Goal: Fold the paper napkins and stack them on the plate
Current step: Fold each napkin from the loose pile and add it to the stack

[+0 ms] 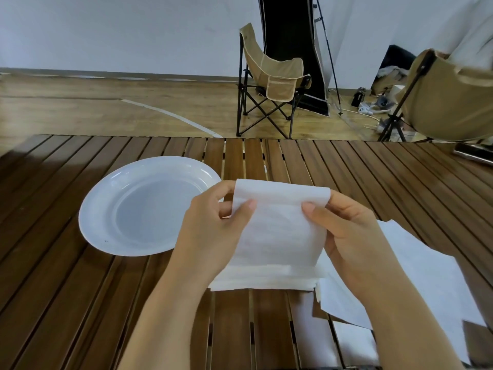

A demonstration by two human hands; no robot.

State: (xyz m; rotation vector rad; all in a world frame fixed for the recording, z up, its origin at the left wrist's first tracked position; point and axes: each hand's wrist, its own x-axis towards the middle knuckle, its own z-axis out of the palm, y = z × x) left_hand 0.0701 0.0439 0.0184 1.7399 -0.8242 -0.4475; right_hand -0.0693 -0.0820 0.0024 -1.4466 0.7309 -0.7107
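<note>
Both hands, left (213,231) and right (352,233), pinch a white paper napkin (277,225) by its side edges, raised just right of the white plate (106,209). More napkins (266,279) lie beneath on the slatted table (66,303). No writing is legible anywhere.

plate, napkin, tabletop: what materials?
Plate: white and glossy with rim highlights, ceramic or melamine; can't tell which.
Napkin: thin matte tissue paper, faintly embossed, bending softly between both hands.
Tabletop: brown wood-grain slats with gaps; real wood or laminate unclear.
</note>
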